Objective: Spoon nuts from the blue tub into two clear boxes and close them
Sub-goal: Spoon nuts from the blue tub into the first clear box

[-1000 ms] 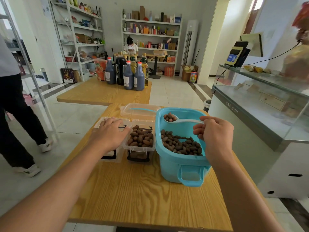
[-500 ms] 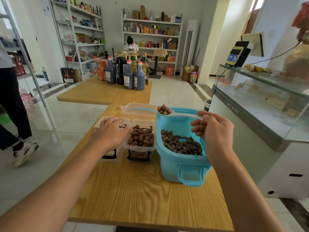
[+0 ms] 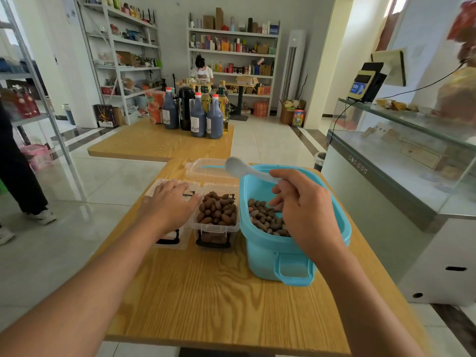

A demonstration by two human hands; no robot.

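So the blue tub [image 3: 280,253] sits on the right side of my counter [image 3: 219,300], nuts [image 3: 265,220] piled in the bottom. My right hand [image 3: 306,210] has its grip clamped on the white spoon [image 3: 244,171], bowl turned over above the open clear box [image 3: 216,220], which is heaped full right beside the tub. My left hand [image 3: 170,204] rests flat, fingers straight, on the closed box [image 3: 170,228] next door. A loose lid [image 3: 208,170] lies just behind them.
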